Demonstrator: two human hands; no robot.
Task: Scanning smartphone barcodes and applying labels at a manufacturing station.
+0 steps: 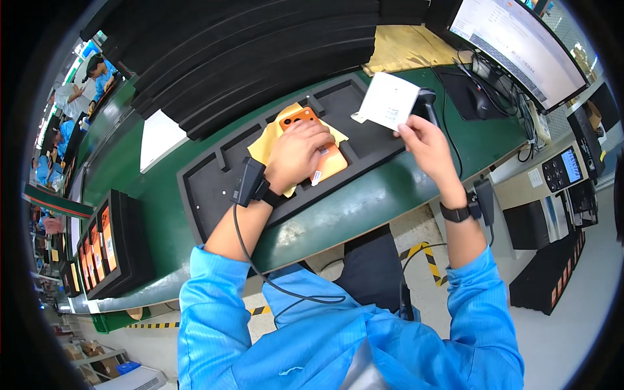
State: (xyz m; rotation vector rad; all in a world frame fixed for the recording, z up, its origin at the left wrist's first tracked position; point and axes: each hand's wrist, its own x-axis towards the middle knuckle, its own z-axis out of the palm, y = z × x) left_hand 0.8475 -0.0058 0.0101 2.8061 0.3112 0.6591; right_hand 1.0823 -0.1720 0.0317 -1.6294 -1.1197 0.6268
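Head view: left hand (298, 155) lies over an orange rectangular phone (335, 164) mid-frame, hiding its middle, so can't tell if it's gripping. Right hand (428, 146), upper right, pinches a square white card (390, 97) by its lower corner; print's too tiny. Glossy green table (325, 227), black foam tray (207, 190) under the phone, blue-clad people (103, 79) warped far left.

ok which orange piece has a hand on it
The orange phone on the yellow cloth, under the left hand; the other orange pieces sit in black holders, untouched.
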